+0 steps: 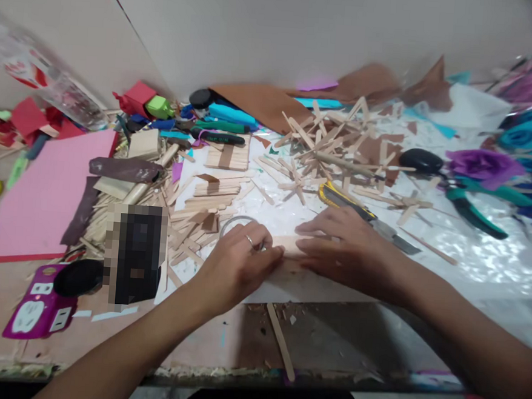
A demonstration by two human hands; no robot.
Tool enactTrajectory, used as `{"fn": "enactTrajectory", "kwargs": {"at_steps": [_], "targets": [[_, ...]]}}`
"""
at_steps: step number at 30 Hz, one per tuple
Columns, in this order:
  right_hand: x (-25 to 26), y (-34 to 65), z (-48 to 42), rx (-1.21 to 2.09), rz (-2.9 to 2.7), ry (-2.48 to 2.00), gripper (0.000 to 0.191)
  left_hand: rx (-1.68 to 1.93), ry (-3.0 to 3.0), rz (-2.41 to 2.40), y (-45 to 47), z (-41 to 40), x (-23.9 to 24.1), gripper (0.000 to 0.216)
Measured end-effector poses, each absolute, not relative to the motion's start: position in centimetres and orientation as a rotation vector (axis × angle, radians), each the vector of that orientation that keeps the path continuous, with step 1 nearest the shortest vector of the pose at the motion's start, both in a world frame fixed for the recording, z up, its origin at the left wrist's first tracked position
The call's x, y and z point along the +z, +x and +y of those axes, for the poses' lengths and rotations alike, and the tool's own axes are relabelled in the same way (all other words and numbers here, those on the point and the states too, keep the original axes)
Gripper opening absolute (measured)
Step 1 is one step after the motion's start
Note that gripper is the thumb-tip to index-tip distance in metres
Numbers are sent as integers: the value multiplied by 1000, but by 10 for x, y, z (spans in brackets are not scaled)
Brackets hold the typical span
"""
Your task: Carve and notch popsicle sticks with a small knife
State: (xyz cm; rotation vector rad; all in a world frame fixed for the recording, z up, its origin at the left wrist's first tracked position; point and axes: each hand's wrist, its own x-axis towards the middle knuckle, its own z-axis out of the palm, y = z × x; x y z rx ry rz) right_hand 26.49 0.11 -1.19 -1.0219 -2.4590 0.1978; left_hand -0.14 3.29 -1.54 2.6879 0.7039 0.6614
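Observation:
A flat pale wooden piece [290,247], like craft sticks laid side by side, lies low over the white sheet between my hands. My left hand [238,261], wearing a ring, has curled fingers and thumb closed at its left end. Stretched over its right end are the fingers of my right hand [342,247], resting against it. Its underside is hidden. Behind my left hand shows part of a round, thin-rimmed object [239,220]. A yellow-and-black utility knife [345,199] lies just beyond my right hand, its blade partly behind the wrist.
Stacked craft sticks [216,190] lie left, with a tangled heap of stick shapes [329,137] behind. Green-handled pliers [475,211] and a purple paper flower [482,163] are at right. Pink board [48,190] and a purple power strip [42,302] lie left. One loose stick [281,340] is near the edge.

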Motion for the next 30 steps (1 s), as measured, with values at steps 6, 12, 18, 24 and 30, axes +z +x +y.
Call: {"fn": "enactTrajectory", "kwargs": {"at_steps": [6,12,18,24,30], "targets": [[-8,265,3,200,-2492,-951,19,656,2676,649,-2,36,-17,8],[-7,265,4,205,-2530,-1036,17,683,2710,649,-1,37,-20,5],[0,275,2,71,-2549,-1359,20,707,2720,704,-2,36,-19,39],[12,274,-2,284,-2550,-1265,22,735,2778,699,-2,38,-12,44],[10,273,-1,314,-2630,-1196,26,638,2789,662,-2,38,-11,23]]}}
